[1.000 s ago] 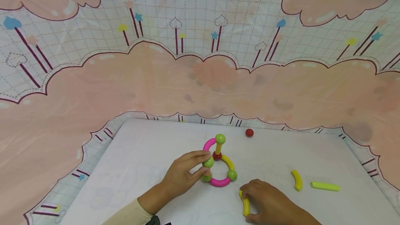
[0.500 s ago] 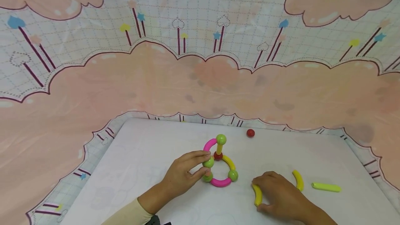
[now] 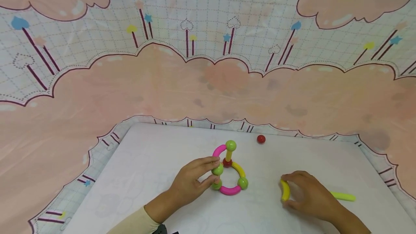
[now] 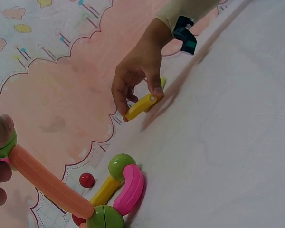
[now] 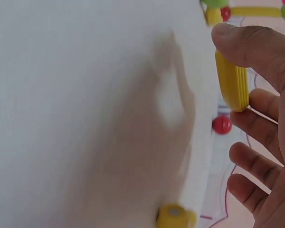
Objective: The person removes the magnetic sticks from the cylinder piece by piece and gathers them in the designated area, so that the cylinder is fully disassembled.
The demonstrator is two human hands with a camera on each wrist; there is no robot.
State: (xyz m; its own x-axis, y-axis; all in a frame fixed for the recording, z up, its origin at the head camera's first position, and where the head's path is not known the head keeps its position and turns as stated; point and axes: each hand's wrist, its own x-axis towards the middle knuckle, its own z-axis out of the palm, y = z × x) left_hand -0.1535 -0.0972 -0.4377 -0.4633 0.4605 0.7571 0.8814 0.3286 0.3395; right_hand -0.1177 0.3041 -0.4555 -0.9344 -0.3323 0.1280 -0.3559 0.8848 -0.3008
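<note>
In the head view, we are steadying the toy frame (image 3: 230, 190) with the left hand (image 3: 193, 177), whose fingers and thumb are pinching the upper green ball (image 3: 217, 169). The right hand (image 3: 312, 196) is pinching a loose yellow curved stick (image 3: 285, 190) by its 2 ends, the other fingers bending loosely and holding nothing. That stick is sitting at about 4 o'clock from the frame, well apart from it, and seems to be hovering off the white table (image 3: 146, 147).

For good handling, we are best pressing the left ball lightly, as a sideways tug could be tipping the upright part. Because we are covering both ends of the yellow piece, a grip at mid-curve would be freeing them; a bent piece may also be rolling between fingertips, so a gentle, even pinch is helping.

The balls are gleaming like smooth plastic, and the green ones are showing seams. Fine ridges are running along the held stick and the straight orange stick (image 4: 52, 181) below the pinched ball. A loose red ball (image 3: 261, 139) is lying at 2 o'clock from the frame. A straight lime stick (image 3: 345, 196) is showing at 3 o'clock from the right hand, partly hidden by it.
</note>
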